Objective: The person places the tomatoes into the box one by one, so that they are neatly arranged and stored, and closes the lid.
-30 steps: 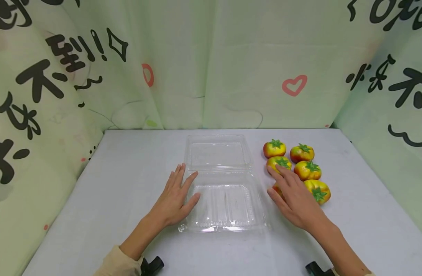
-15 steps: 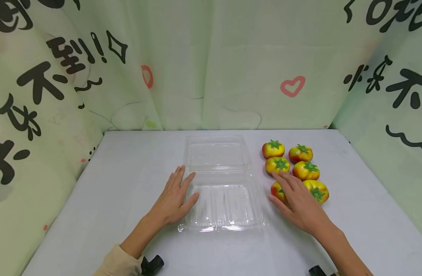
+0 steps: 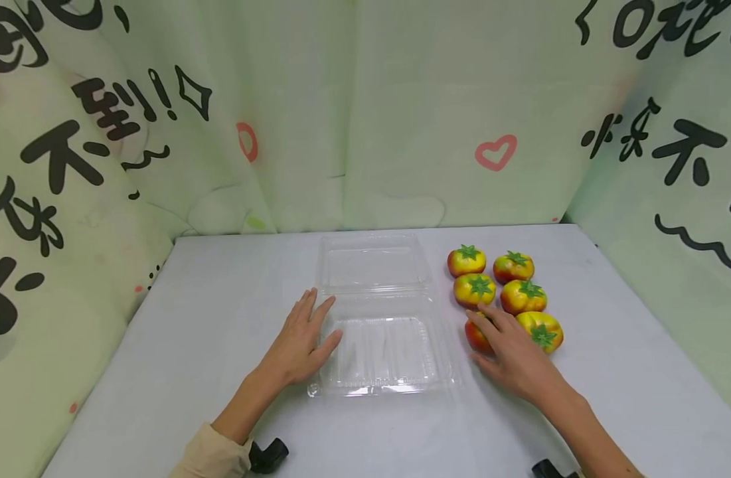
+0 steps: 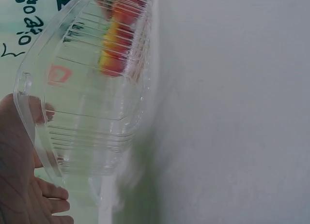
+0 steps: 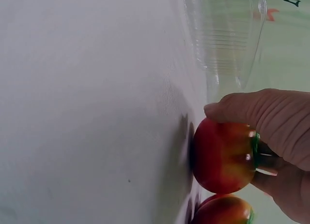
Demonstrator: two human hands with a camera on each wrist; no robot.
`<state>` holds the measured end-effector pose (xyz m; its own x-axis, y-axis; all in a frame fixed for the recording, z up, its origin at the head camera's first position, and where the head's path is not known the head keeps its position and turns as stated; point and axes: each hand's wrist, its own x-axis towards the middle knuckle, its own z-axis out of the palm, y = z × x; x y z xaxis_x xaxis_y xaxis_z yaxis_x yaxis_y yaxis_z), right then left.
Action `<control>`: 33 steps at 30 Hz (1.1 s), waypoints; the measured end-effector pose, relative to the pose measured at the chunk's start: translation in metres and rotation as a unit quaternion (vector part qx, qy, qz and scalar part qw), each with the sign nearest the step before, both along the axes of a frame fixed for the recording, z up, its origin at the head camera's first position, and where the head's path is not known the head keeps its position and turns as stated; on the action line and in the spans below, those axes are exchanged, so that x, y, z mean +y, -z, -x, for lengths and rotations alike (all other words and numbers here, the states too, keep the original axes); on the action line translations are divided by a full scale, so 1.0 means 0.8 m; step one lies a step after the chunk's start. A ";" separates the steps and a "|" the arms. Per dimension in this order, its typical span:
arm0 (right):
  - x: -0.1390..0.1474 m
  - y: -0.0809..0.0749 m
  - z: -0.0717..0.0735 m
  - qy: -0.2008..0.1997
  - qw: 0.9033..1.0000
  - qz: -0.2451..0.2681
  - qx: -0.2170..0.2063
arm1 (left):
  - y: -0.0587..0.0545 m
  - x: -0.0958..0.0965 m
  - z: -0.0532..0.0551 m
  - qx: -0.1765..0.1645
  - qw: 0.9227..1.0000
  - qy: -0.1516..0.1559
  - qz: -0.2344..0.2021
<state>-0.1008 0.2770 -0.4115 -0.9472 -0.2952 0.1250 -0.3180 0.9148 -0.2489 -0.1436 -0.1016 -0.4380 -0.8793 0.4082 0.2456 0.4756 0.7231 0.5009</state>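
Observation:
My right hand [image 3: 514,352] reaches over the near-left tomato [image 3: 477,336], a red and yellow one with a green leafy top. In the right wrist view, thumb and fingers hold this tomato [image 5: 220,158] from opposite sides, low over the table. My left hand [image 3: 299,342] is at the left rim of a clear plastic clamshell box [image 3: 380,355], fingers extended and thumb spread over the edge. The box lies unfolded, its lid [image 3: 374,262] toward the back. Seen from the left wrist, the fingers [image 4: 53,204] lie loosely beside the clear wall.
Several more tomatoes [image 3: 523,297] stand in two columns right of the box, close around the right hand. The white table [image 3: 222,292] ends at a pale green curtain [image 3: 401,119] with black writing on the back and sides.
My right hand's fingers have drawn in from over the tomatoes and closed around the near-left one. The left hand stays at the box rim. The head view has shifted slightly.

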 end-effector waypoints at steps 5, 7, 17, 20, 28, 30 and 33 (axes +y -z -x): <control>0.001 0.000 -0.001 0.002 1.000 0.010 0.005 | 0.000 0.001 0.007 0.004 1.000 0.002 -0.012; 0.000 0.000 -0.001 0.004 1.000 0.009 0.004 | -0.001 0.000 0.011 0.003 1.000 0.003 -0.019; -0.002 0.000 0.002 0.006 1.000 0.002 0.010 | -0.004 -0.007 0.027 -0.036 0.997 -0.018 -0.061; -0.003 -0.001 0.002 0.008 1.000 0.004 0.008 | -0.002 -0.006 0.026 -0.043 0.996 -0.018 -0.070; -0.001 -0.001 0.001 0.005 1.000 0.005 0.014 | 0.000 -0.004 0.023 -0.031 0.996 -0.022 -0.075; -0.001 -0.001 0.001 0.003 1.000 0.005 0.014 | 0.001 -0.004 0.023 -0.028 0.997 -0.026 -0.073; -0.001 -0.001 0.001 0.001 1.000 0.007 0.015 | 0.002 -0.004 0.022 -0.023 0.997 -0.031 -0.074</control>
<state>-0.1019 0.2763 -0.4106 -0.9434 -0.2920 0.1574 -0.3243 0.9118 -0.2518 -0.1614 -0.1048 -0.4395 -0.9134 0.3152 0.2575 0.4062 0.6673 0.6243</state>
